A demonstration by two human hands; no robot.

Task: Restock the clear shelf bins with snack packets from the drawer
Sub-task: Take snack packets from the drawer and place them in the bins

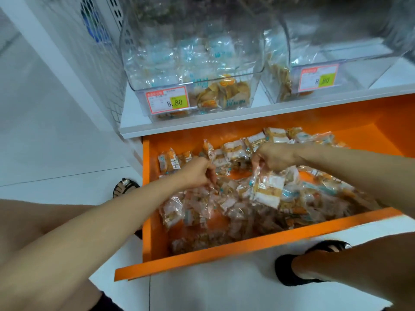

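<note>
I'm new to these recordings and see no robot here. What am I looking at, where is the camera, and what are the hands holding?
There is no machine: a person works with bare hands. The single picture comes from a camera worn on the head, looking down. Both arms reach into an open orange drawer full of snack packets. The left hand and the right hand each pinch packets from the pile. Above, on a white shelf, stand two clear bins. The left bin holds many packets, the right bin only a few at its left side. Each bears a price tag reading 8.80.
</note>
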